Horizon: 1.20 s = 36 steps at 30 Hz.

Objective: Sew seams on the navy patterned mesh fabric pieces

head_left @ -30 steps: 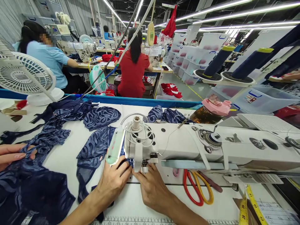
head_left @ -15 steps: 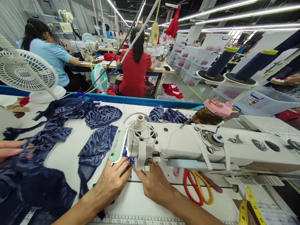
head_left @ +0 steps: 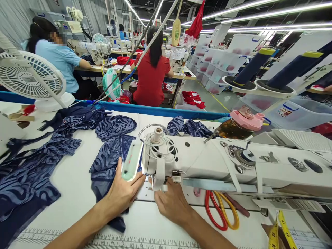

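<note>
My left hand [head_left: 126,190] is at the left of the sewing machine's needle area. One finger points up along the fabric, and the other fingertips come together on its edge. This navy patterned fabric piece [head_left: 106,160] runs from under the pale green light [head_left: 131,162] down past my wrist. My right hand [head_left: 172,200] is curled just right of the presser area, its fingertips partly hidden behind the head of the white sewing machine [head_left: 199,159]. What those fingertips grip, if anything, is hidden.
More navy fabric [head_left: 38,166] lies heaped at the left. Red- and yellow-handled scissors [head_left: 218,211] lie right of my right hand, by a yellow tape measure [head_left: 278,230]. A pink-lidded jug [head_left: 241,124] stands behind the machine; a white fan [head_left: 31,76] is far left. Two people sit ahead.
A hand that held navy fabric at the left edge is gone, and that fabric now lies flatter. One finger of my left hand has spread upward. The view has shifted slightly.
</note>
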Available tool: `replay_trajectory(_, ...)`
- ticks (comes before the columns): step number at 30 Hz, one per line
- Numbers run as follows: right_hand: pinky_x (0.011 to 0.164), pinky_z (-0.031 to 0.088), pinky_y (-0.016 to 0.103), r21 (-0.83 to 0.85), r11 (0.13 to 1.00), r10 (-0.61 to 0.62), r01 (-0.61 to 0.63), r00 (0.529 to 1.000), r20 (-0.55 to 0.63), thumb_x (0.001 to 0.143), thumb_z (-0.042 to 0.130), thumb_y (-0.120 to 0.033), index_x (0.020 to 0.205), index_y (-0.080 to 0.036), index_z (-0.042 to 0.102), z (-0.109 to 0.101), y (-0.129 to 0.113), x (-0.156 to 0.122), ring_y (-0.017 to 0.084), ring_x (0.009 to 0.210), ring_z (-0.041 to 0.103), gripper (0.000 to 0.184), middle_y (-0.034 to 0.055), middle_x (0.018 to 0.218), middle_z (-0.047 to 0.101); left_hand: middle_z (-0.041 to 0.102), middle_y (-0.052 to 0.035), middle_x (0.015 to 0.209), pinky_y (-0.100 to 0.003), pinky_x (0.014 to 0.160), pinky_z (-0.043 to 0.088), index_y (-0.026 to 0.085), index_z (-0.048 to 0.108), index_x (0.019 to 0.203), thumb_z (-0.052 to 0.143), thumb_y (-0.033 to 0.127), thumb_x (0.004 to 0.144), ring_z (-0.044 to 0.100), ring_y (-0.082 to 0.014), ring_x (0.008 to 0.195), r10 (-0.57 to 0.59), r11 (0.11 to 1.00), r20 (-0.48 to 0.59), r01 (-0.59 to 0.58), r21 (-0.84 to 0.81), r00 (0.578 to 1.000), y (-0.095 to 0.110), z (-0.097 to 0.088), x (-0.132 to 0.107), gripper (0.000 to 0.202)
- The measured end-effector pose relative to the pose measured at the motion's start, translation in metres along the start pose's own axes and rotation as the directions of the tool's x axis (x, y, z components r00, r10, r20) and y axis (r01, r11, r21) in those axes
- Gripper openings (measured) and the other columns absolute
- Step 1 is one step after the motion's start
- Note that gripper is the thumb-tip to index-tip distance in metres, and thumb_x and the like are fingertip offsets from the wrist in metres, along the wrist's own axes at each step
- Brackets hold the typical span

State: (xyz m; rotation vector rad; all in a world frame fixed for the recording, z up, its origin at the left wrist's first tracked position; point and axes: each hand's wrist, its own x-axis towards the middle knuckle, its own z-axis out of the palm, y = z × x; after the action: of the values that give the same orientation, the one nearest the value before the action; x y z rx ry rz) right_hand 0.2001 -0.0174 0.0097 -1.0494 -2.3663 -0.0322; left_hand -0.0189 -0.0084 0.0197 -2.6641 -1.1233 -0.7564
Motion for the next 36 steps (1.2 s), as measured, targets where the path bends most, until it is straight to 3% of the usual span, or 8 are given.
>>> replay_trajectory(4,0.059,0.039,0.025,0.109,0.994,0.017,0.000,0.988,-0.154,0.087,0.047,-0.007,0.083,-0.016,0.060,-0.006,0.005,-0.001,0.017,0.077,0.055,0.016,0.0064,0.082,0.059,0.064,-0.0091,0.098,-0.059,0.099,0.045,0.016,0.062,0.105,0.045,0.005,0.088,0.060,-0.0219,0.094,-0.043,0.999,0.018,0.043,-0.003,0.999,0.000,0.002,0.001,0.026)
replay_trajectory(11,0.063,0.043,0.030,0.009,0.997,0.078,-0.078,0.972,-0.222,0.093,0.038,-0.008,0.104,-0.017,0.058,-0.006,0.016,0.000,0.018,0.065,0.055,0.024,0.0039,0.071,0.060,0.063,-0.0074,0.095,-0.058,0.098,0.045,0.015,0.062,0.098,0.044,0.010,0.092,0.060,-0.0221,0.092,-0.088,0.996,0.062,0.089,-0.013,0.994,-0.006,0.004,0.003,0.021)
replay_trajectory(17,0.059,0.041,0.028,0.037,0.997,0.076,-0.069,0.975,-0.209,0.093,0.035,-0.007,0.096,-0.017,0.055,-0.005,0.012,0.002,0.017,0.063,0.053,0.023,0.0036,0.072,0.058,0.066,-0.0073,0.097,-0.058,0.103,0.042,0.016,0.062,0.110,0.042,0.007,0.091,0.061,-0.0219,0.097,-0.090,0.993,0.042,0.093,-0.068,0.995,-0.005,0.004,-0.001,0.029)
replay_trajectory(24,0.061,0.038,0.028,0.076,0.997,0.001,0.013,0.984,-0.178,0.090,0.042,-0.005,0.071,-0.019,0.049,-0.002,0.011,0.004,0.016,0.066,0.051,0.024,0.0021,0.070,0.052,0.065,-0.0068,0.094,-0.053,0.104,0.043,0.018,0.065,0.100,0.045,0.005,0.088,0.060,-0.0210,0.096,-0.180,0.983,-0.009,0.180,-0.028,0.984,-0.011,0.016,-0.001,0.026)
replay_trajectory(27,0.066,0.041,0.031,0.079,0.996,-0.024,0.040,0.982,-0.187,0.093,0.044,-0.007,0.074,-0.018,0.052,-0.003,0.010,0.006,0.016,0.067,0.052,0.023,0.0020,0.070,0.054,0.066,-0.0033,0.090,-0.057,0.109,0.036,0.019,0.066,0.098,0.045,0.001,0.087,0.061,-0.0192,0.092,-0.281,0.960,-0.036,0.280,-0.016,0.959,-0.021,0.010,-0.003,0.030)
replay_trajectory(30,0.068,0.044,0.033,0.034,0.995,-0.090,0.098,0.980,-0.176,0.096,0.041,-0.009,0.093,-0.017,0.060,-0.007,0.007,0.006,0.017,0.067,0.056,0.020,0.0036,0.074,0.060,0.066,0.0002,0.085,-0.059,0.108,0.036,0.020,0.066,0.091,0.043,-0.003,0.086,0.062,-0.0163,0.086,-0.347,0.938,-0.072,0.347,-0.013,0.935,-0.028,-0.008,-0.012,0.033)
replay_trajectory(33,0.070,0.047,0.034,-0.046,0.981,-0.194,0.188,0.967,-0.163,0.097,0.038,-0.009,0.109,-0.016,0.060,-0.008,0.005,0.002,0.018,0.066,0.060,0.026,0.0055,0.078,0.064,0.066,-0.0016,0.102,-0.062,0.107,0.036,0.022,0.066,0.085,0.043,-0.003,0.084,0.060,-0.0196,0.102,-0.379,0.925,-0.122,0.381,-0.004,0.918,-0.023,-0.026,-0.031,0.035)
replay_trajectory(36,0.060,0.050,0.032,-0.044,0.946,-0.324,0.322,0.920,-0.220,0.095,0.042,-0.012,0.109,-0.021,0.063,0.000,0.000,0.002,0.018,0.059,0.061,0.027,0.0043,0.069,0.063,0.059,-0.0078,0.109,-0.052,0.099,0.048,0.022,0.069,0.083,0.043,-0.001,0.084,0.055,-0.0229,0.109,-0.463,0.874,-0.300,0.486,0.002,0.834,-0.006,-0.035,-0.054,0.035)
